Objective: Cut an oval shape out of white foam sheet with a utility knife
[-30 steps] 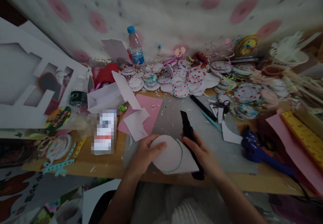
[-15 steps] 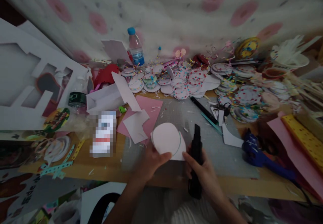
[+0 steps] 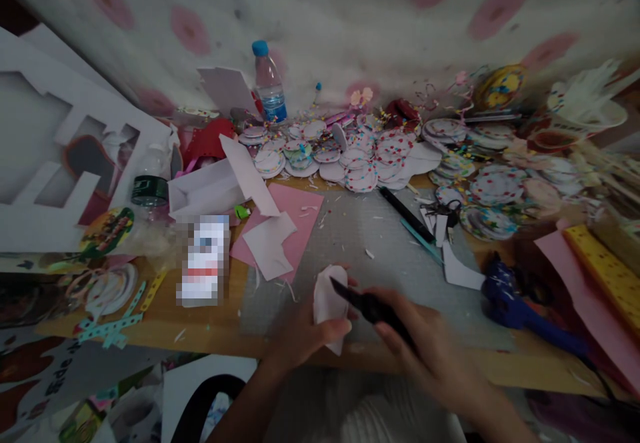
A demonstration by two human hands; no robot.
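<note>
My left hand [image 3: 313, 336] grips a white rounded piece of foam board or card [image 3: 327, 300], thumb across its near face and fingers behind it. The piece is tilted, so it looks narrow. In my right hand [image 3: 413, 336] is a black utility knife [image 3: 377, 310], its dark blade pointing up and left. The blade tip lies over the piece's right edge; whether it touches cannot be made out. Beneath both hands is a grey cutting mat [image 3: 310, 246] with small white scraps on it.
Stacks of decorated white discs [image 3: 363, 170] line the back. A water bottle [image 3: 270, 83] stands behind them. To the left lie a phone [image 3: 205, 263], pink sheet [image 3: 307, 206] and white box [image 3: 205, 190]. A blue glue gun [image 3: 505, 296] and black pen [image 3: 407, 213] lie right.
The white piece has turned from face-up to tilted. My right hand has let go of its edge and swung the knife from upright to slanting left, blade over the piece.
</note>
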